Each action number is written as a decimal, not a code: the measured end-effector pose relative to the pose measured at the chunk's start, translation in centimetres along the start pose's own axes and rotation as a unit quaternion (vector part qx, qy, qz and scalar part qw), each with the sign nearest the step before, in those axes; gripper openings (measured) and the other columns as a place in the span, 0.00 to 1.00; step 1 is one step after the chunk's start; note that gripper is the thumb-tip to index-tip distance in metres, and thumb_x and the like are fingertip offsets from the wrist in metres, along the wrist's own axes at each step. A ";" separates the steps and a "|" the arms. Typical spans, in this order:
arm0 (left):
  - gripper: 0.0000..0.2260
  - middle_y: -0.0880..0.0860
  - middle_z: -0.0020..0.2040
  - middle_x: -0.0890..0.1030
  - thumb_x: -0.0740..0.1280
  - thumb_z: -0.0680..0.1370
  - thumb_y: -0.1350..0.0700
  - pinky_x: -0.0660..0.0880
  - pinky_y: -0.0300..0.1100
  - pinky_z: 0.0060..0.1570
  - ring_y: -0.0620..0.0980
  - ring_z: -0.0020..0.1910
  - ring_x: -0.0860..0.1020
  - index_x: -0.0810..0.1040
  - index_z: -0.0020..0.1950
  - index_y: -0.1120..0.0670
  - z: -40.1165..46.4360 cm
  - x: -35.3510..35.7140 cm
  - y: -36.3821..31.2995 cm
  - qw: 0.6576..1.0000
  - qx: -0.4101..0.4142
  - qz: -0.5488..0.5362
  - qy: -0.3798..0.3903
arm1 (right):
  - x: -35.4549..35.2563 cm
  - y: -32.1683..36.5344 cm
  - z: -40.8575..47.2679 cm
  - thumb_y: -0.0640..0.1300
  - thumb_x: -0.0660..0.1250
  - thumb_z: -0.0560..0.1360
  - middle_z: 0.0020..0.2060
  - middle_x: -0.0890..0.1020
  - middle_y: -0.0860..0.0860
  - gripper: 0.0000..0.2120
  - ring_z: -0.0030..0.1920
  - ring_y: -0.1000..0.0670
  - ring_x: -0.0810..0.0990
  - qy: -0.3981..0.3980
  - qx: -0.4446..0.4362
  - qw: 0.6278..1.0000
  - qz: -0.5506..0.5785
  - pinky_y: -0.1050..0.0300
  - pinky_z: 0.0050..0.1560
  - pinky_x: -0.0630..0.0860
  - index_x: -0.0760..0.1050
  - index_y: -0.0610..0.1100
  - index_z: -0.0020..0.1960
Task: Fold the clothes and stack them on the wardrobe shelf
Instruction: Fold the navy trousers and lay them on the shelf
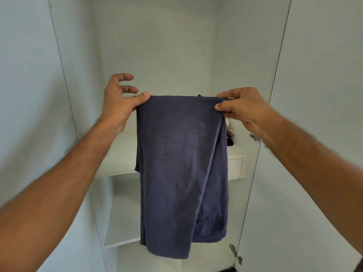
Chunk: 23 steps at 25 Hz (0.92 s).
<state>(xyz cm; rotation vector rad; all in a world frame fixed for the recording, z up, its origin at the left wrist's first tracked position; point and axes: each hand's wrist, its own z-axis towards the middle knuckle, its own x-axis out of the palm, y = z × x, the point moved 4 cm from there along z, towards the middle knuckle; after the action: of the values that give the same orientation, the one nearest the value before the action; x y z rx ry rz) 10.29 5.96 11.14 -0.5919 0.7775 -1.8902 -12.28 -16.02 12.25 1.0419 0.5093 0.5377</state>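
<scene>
The wardrobe (176, 46) fills the view, doors open at 9 and 3 o'clock, so the person stands square to it with both arms reaching in. Its shelf (121, 163) crosses the middle, white and mostly hidden behind what is held; a lower shelf (121, 240) shows at 7 o'clock.

The garment (182, 173), dark blue and seemingly already doubled lengthwise, hangs at the centre in front of the shelf, touching nothing below. It is probably held high by its top edge so that its weight pulls it straight and flat before the next fold.

Other clothes (229, 134), patterned and dark, lie on the shelf at 3 o'clock of the garment, mostly hidden behind it.

The left hand (119, 103), at 10 o'clock, pinches the top left corner between thumb and a finger hidden behind the cloth; its other fingers are spread loose above. The right hand (241, 107), at 2 o'clock, grips the top right corner with thumb in front and curled fingers over the edge. Both forearms rise from the lower corners, wrists level, keeping the top edge taut and horizontal.
</scene>
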 end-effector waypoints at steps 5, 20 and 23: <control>0.25 0.54 0.52 0.80 0.79 0.68 0.58 0.79 0.39 0.48 0.50 0.53 0.81 0.75 0.61 0.49 -0.2 0.7 0.6 0.999 0.027 -0.015 0.016 | -0.5 0.2 0.8 0.36 0.73 0.73 0.46 0.85 0.45 0.10 0.51 0.45 0.84 -0.021 -0.064 0.977 -0.201 0.48 0.56 0.82 0.84 0.44 0.53; 0.18 0.51 0.52 0.81 0.77 0.69 0.63 0.79 0.40 0.47 0.49 0.49 0.81 0.79 0.56 0.52 -0.3 0.6 0.8 0.998 0.043 -0.038 0.009 | 1.6 -2.5 0.7 0.38 0.65 0.80 0.40 0.78 0.48 0.06 0.34 0.52 0.75 0.026 0.110 0.991 -0.071 0.59 0.36 0.75 0.76 0.48 0.48; 0.16 0.50 0.51 0.83 0.77 0.69 0.61 0.79 0.39 0.48 0.51 0.48 0.83 0.80 0.52 0.47 -0.5 0.0 1.0 0.998 0.061 -0.007 0.008 | 2.3 -2.3 0.9 0.36 0.64 0.80 0.41 0.79 0.49 0.07 0.36 0.52 0.77 0.020 0.128 0.991 -0.008 0.58 0.36 0.77 0.77 0.47 0.48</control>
<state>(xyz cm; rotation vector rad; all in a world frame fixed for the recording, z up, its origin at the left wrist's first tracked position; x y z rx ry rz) 10.53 5.76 10.07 -0.5084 0.6649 -1.9419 -9.59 -16.10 10.22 1.2725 0.6337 0.4871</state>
